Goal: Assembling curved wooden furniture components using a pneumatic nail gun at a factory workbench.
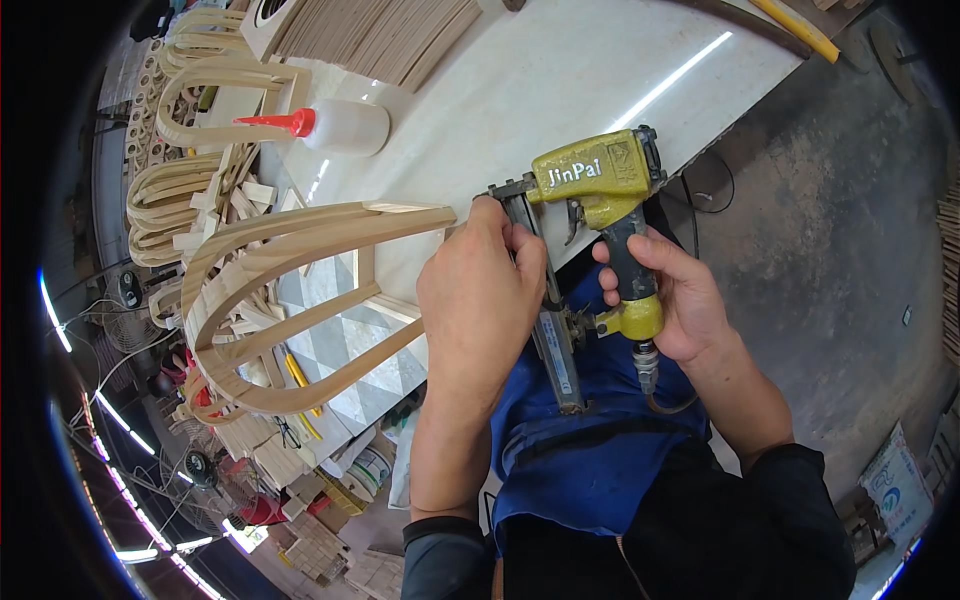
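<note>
A yellow air nail gun with a black grip hangs over the near edge of the table, in front of my body. My right hand is wrapped round its grip, thumb across the front and fingers clear of the trigger. The long metal magazine slants down toward my blue apron. My left hand is closed at the magazine's upper end, just under the nose; its fingertips are partly hidden. Just left of that hand, bent wooden U-shaped frames rest on the table.
A white squeeze bottle with a red nozzle lies on the pale tabletop. Stacked thin wooden strips stand at the back. More curved frames and offcuts crowd the left. An air hose runs from the grip.
</note>
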`<state>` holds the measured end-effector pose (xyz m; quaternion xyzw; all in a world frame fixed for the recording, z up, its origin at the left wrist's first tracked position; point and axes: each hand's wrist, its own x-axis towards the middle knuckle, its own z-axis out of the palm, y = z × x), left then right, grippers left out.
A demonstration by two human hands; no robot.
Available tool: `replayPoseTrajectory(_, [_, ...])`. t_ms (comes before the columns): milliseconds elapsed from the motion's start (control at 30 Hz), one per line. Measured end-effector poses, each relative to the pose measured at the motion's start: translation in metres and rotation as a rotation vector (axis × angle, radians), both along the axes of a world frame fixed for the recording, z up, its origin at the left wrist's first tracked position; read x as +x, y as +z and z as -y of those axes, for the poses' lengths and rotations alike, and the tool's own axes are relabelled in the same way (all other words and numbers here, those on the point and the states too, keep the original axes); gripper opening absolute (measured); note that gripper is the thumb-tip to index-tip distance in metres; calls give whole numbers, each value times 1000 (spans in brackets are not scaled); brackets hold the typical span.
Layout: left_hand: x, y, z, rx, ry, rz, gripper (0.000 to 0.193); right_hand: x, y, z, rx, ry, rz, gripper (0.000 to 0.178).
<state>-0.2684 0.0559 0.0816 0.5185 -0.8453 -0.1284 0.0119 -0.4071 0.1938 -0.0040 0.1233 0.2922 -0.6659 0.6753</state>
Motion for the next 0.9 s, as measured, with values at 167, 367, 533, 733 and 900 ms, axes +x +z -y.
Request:
replayPoseTrajectory(167, [10,1,2,157,72,-96,27,0,0,-1,3,2,3,31])
replayPoseTrajectory(367, [26,-8,-1,287,181,-217,28,1,-1,-2,22,0,-8,31])
replayPoseTrajectory(533, [32,-11,-17,202,162,-335,25,0,0,-1,45,2,-23,34])
replayPoseTrajectory(733, [34,-19,-33,-103,-100,-240,44,0,-1,-1,34,-2,-26,37])
replayPoseTrajectory(900, [34,-20,-32,-177,-172,-120,58,0,-2,-2,46,-9,-25,37])
